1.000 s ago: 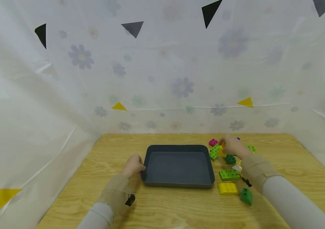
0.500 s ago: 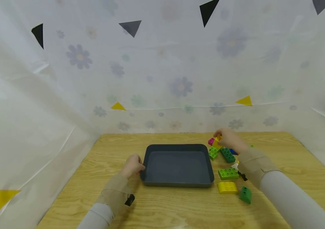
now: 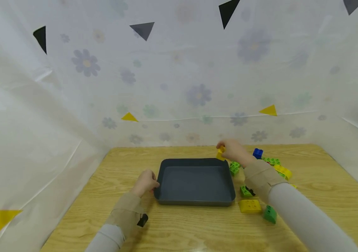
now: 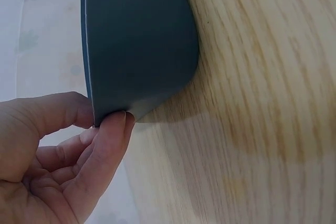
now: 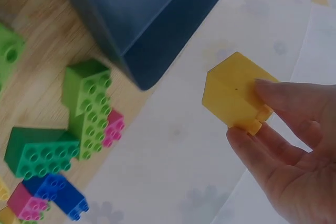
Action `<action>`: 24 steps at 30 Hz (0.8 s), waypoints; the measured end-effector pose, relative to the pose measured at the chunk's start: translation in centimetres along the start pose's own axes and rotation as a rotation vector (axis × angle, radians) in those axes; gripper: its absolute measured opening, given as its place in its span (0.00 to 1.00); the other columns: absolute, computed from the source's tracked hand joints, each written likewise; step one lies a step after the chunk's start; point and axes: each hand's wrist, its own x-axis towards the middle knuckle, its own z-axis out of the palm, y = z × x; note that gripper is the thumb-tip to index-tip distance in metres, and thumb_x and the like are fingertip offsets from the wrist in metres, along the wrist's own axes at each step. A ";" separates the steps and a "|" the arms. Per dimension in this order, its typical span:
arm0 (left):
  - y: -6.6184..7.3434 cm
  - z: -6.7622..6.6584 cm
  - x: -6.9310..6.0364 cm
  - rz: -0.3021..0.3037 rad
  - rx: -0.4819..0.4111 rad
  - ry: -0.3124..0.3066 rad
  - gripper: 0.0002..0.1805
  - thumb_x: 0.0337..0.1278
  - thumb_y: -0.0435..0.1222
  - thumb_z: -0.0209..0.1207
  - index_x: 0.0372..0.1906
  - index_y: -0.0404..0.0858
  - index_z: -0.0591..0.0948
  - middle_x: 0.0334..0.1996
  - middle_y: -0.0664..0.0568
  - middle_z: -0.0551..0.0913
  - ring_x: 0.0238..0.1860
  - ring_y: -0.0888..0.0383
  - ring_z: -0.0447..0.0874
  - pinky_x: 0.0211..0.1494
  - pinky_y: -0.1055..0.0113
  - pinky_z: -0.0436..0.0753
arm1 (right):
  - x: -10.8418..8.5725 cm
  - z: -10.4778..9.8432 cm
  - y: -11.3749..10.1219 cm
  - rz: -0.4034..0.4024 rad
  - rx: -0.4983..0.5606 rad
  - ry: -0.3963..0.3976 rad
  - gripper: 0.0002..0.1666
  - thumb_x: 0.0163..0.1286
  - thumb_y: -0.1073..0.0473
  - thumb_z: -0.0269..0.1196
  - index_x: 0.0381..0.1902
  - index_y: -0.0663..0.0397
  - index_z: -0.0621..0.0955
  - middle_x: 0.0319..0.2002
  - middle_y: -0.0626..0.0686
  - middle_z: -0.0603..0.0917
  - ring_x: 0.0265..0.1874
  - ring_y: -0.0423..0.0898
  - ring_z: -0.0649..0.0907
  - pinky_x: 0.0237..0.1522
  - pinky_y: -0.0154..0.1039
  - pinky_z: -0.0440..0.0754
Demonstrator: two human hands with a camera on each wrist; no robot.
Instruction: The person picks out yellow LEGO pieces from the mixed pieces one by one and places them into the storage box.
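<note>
A dark grey rectangular tray (image 3: 196, 203) lies on the wooden table with nothing in it. My left hand (image 3: 145, 182) pinches the tray's left rim between thumb and fingers, as the tray wall (image 4: 142, 40) in the left wrist view confirms. Above the tray's far right corner, my right hand (image 3: 235, 152) holds a yellow toy building brick (image 3: 220, 154). Seen from the right wrist, this yellow brick (image 5: 236, 90) has slanted sides, and thumb and fingertips pinch it clear of the tray.
Right of the tray lie several loose bricks: a light green brick (image 3: 234, 168), a yellow brick (image 3: 250, 206), a green sloped brick (image 3: 270, 214) and a blue brick (image 3: 257, 153). A dark green brick (image 5: 42, 151) and a pink brick (image 5: 113, 128) show in the right wrist view.
My right hand has lifted the yellow brick from among the bricks and carried it left to the tray's far right corner. The left hand stays on the rim.
</note>
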 end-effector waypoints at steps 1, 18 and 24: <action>0.0 0.0 0.0 0.002 0.002 0.001 0.16 0.43 0.22 0.60 0.10 0.36 0.69 0.09 0.49 0.72 0.10 0.59 0.74 0.20 0.66 0.78 | 0.2 0.2 -0.5 -0.005 -0.003 -0.006 0.18 0.59 0.73 0.58 0.50 0.66 0.76 0.51 0.69 0.74 0.49 0.63 0.74 0.47 0.51 0.76; -0.4 -0.2 -0.4 0.011 0.004 0.008 0.17 0.42 0.22 0.60 0.09 0.36 0.69 0.08 0.50 0.71 0.09 0.59 0.73 0.18 0.66 0.77 | 2.3 3.9 -7.1 -0.091 0.062 -0.042 0.20 0.57 0.74 0.60 0.50 0.64 0.77 0.51 0.62 0.76 0.49 0.57 0.76 0.49 0.46 0.76; -0.4 -0.2 -0.5 -0.009 -0.007 -0.010 0.19 0.43 0.22 0.60 0.08 0.38 0.67 0.07 0.51 0.68 0.10 0.58 0.73 0.19 0.66 0.78 | 2.8 5.5 -8.1 -0.097 0.072 -0.031 0.20 0.57 0.73 0.60 0.49 0.62 0.78 0.50 0.61 0.77 0.48 0.56 0.77 0.47 0.46 0.77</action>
